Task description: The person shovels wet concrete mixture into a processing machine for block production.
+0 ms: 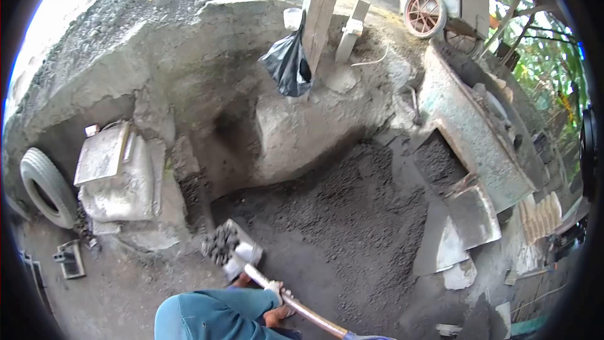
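A shovel (pixel 250 252) slants across the bottom of the view, its blade at the left and its pale shaft running down to the right. Dark lumpy material (pixel 221 243) lies on the blade. My left hand (pixel 275 288), whitish as if gloved, is closed round the shaft a short way behind the blade. Teal clothing (pixel 217 316) covers my bent leg beside it, with a bare foot partly showing below. Something blue shows at the shaft's far end at the bottom edge; my right hand cannot be made out there.
Dark loose sand (pixel 358 214) spreads over the ground ahead. A tyre (pixel 47 187) leans at the left beside a concrete block (pixel 119 182). Behind stands a rough wall with a wooden post (pixel 323 19) and a hanging black bag (pixel 289 63). Metal sheets (pixel 472 211) and a wheeled cart (pixel 443 0) are at right.
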{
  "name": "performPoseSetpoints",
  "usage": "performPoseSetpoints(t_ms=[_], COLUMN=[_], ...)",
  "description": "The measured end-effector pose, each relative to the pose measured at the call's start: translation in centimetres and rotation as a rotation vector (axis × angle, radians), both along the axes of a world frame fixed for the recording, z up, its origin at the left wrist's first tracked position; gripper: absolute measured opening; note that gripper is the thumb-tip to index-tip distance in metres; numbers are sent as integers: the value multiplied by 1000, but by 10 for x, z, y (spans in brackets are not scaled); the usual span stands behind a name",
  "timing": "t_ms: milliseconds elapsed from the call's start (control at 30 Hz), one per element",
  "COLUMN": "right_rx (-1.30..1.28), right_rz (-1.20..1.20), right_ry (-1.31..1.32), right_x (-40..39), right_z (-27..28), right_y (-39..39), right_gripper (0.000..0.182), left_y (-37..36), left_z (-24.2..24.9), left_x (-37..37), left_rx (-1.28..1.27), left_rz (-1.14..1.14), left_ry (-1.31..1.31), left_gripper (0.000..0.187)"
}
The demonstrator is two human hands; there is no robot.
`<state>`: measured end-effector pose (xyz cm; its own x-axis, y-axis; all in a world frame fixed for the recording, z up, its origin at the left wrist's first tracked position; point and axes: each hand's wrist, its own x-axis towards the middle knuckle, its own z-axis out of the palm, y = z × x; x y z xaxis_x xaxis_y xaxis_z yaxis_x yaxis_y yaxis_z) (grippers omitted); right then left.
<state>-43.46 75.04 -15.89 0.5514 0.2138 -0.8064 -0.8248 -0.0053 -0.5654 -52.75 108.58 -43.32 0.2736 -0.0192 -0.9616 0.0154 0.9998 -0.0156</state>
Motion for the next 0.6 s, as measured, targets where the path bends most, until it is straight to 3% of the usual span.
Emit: performPoseSetpoints(t_ms=[33, 67, 133, 200, 233, 267, 300, 333, 367, 400, 433, 467, 500, 533, 567, 600], right_rx=[-8, -17, -16, 20, 52, 97, 157, 256, 398, 618, 940, 641, 505, 770, 774, 752], right_rz=[-12, -24, -41, -47, -45, -41, -30, -23, -4, 12, 42, 58, 99, 43, 38, 56], right_ry=[-2, 1, 12, 12, 7, 8, 3, -1, 12, 61, 238, -46, -178, 91, 122, 23], right_x=[2, 5, 10, 16, 22, 27, 34, 44, 54, 69, 84, 80, 71, 75, 85, 101], right_z=[6, 12, 20, 24, 23, 20, 16, 8, -2, -13, -32, 17, 79, 85, 108, 93], right_y=[7, 16, 39, 70, 86, 104, 124, 152, 181, 213, 247, 325, 389, 416, 428, 414], right_gripper=[12, 12, 12, 11, 11, 11, 11, 11, 11, 11, 11, 12, 17, 22, 12, 13], left_y=[3, -1, 13, 55, 95, 129, 177, 201, 304, 354, 396, 440, 509, 537, 548, 531], left_z=[-14, -28, 23, 28, 87, 114, 80, 131, 164, 258, 364, 434, 445, 463, 477, 469], left_x=[1, 4, 7, 18, 32, 38, 38, 57, 92, 110, 127, 128, 150, 154, 157, 146], left_rx=[-95, -199, -260, -195, -197, 46, 180, 673, 432, 740, 687, 1065, 1369, 1368, 1365, 1328], left_rz=[30, 52, -3, -111, -122, -62, -45, 333, 192, 336, 325, 141, 215, 242, 279, 251], left_ry=[-70, 94, 310, 369, 364, 214, -59, -268, -23, -398, -429, -601, -403, -353, -311, -450], left_gripper=[16, 15, 15, 15, 10, 13, 24, 25, 38, 31, 32, 31, 28, 28, 27, 24])
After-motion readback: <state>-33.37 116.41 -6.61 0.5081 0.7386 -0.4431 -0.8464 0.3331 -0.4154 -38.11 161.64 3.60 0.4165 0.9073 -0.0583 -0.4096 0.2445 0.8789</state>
